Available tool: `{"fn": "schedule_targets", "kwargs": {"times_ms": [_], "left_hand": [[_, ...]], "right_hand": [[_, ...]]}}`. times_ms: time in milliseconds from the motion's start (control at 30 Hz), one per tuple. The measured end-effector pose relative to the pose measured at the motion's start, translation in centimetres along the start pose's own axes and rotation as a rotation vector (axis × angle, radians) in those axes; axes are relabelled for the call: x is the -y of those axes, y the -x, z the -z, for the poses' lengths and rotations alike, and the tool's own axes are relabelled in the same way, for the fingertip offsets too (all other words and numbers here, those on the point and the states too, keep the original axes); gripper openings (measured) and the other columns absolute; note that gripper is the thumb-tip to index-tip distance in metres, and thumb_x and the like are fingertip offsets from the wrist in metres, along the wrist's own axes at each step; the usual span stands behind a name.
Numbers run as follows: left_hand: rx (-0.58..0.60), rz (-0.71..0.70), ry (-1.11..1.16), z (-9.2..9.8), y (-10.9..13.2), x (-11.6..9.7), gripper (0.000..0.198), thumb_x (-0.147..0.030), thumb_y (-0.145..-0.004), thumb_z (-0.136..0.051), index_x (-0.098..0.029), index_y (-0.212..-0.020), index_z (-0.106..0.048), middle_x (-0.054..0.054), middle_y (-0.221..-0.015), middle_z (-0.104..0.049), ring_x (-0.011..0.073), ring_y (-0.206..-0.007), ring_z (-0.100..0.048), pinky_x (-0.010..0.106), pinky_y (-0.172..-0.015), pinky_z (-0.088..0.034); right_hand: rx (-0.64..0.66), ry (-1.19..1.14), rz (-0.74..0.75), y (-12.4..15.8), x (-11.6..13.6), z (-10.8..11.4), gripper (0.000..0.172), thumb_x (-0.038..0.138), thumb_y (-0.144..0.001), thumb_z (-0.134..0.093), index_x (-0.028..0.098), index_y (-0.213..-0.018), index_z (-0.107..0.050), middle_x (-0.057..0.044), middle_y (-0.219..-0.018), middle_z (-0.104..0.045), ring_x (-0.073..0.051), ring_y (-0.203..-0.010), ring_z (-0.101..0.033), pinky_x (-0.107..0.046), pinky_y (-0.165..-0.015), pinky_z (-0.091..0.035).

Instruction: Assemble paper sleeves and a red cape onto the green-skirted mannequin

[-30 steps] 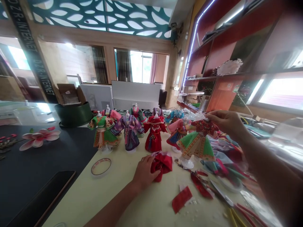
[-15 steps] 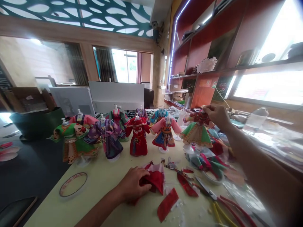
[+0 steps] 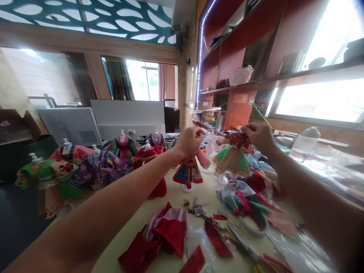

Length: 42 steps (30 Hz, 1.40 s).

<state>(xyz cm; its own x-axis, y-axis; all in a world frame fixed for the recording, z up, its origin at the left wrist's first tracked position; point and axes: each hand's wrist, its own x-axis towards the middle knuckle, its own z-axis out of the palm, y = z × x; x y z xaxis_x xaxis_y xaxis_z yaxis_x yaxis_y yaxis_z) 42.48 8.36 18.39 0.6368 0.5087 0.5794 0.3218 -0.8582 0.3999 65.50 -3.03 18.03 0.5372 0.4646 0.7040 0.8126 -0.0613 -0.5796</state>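
My right hand [image 3: 259, 137] pinches the top of a miniature dress [image 3: 232, 159] with a red petal-shaped collar and a green and beige skirt, on a small stand. To its left, my left hand [image 3: 189, 141] is raised with fingertips pressed together; whatever it grips is too small to make out. Just below that hand stands a pink-sleeved miniature dress [image 3: 188, 172] with a blue and red skirt, partly covered by the hand. A white bare mannequin form [image 3: 210, 144] shows between my hands. Crumpled red and pink cloth [image 3: 167, 231] lies on the table, untouched.
Several dressed miniature mannequins stand at left, including a red dress [image 3: 157, 187] behind my forearm. Scissors [image 3: 247, 246], a tape roll [image 3: 254, 227], red scraps [image 3: 217, 239] and piled cloth [image 3: 241, 195] lie in front and at right. Monitors [image 3: 127, 117] stand behind.
My left hand has let go of the red cloth and risen forward and right to near the pink-sleeved dress. My right hand stays at the collared dress. The view has shifted right.
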Motion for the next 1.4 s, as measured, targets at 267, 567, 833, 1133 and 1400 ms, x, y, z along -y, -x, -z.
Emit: {"fn": "schedule_targets", "kwargs": {"times_ms": [267,567,833,1133,1400], "left_hand": [[0.14,0.148,-0.026,-8.3,-10.8,0.1,0.031,-0.032,-0.088,-0.057,-0.015,-0.114,-0.056,0.008,-0.114,-0.059,0.0212,-0.098,-0.06,0.041,-0.082,-0.052],[0.205,0.229,0.03,-11.0,-13.6,2.7,0.033,-0.032,-0.088,-0.057,-0.016,-0.116,-0.054,0.008,-0.117,-0.058,0.022,-0.099,-0.06,0.042,-0.082,-0.052],[0.186,0.206,0.081,-12.8,-13.6,1.4,0.031,-0.032,-0.089,-0.056,-0.016,-0.114,-0.056,0.008,-0.114,-0.059,0.021,-0.097,-0.06,0.041,-0.082,-0.052],[-0.021,0.132,0.191,-8.7,-13.2,-2.1,0.023,-0.031,-0.088,-0.057,-0.013,-0.101,-0.06,0.005,-0.099,-0.063,0.0172,-0.085,-0.062,0.036,-0.074,-0.053],[-0.232,0.018,0.386,-1.8,-12.2,-6.2,0.014,-0.016,-0.086,-0.057,-0.005,-0.081,-0.064,0.006,-0.076,-0.063,0.0111,-0.071,-0.06,0.026,-0.069,-0.049]], "right_hand": [[-0.01,-0.109,-0.057,0.4,-1.2,2.0,0.015,0.026,-0.073,-0.067,0.013,-0.078,-0.073,-0.007,-0.07,-0.069,-0.014,-0.06,-0.057,-0.027,-0.06,-0.046],[-0.022,-0.203,-0.109,0.6,-2.6,2.3,0.015,0.026,-0.069,-0.07,0.014,-0.077,-0.073,-0.005,-0.068,-0.068,-0.013,-0.058,-0.056,-0.029,-0.061,-0.048],[0.023,-0.253,-0.096,0.9,-3.4,1.9,0.018,0.031,-0.07,-0.069,0.014,-0.076,-0.072,-0.005,-0.07,-0.067,-0.014,-0.061,-0.056,-0.028,-0.061,-0.047],[0.023,-0.335,-0.135,0.3,-3.8,2.4,0.015,0.032,-0.063,-0.073,0.018,-0.067,-0.072,-0.002,-0.063,-0.067,-0.015,-0.057,-0.058,-0.029,-0.057,-0.048],[0.021,-0.345,-0.142,0.2,-3.6,2.8,0.022,0.036,-0.061,-0.072,0.014,-0.067,-0.071,-0.001,-0.057,-0.064,-0.012,-0.049,-0.053,-0.026,-0.048,-0.044]]}}
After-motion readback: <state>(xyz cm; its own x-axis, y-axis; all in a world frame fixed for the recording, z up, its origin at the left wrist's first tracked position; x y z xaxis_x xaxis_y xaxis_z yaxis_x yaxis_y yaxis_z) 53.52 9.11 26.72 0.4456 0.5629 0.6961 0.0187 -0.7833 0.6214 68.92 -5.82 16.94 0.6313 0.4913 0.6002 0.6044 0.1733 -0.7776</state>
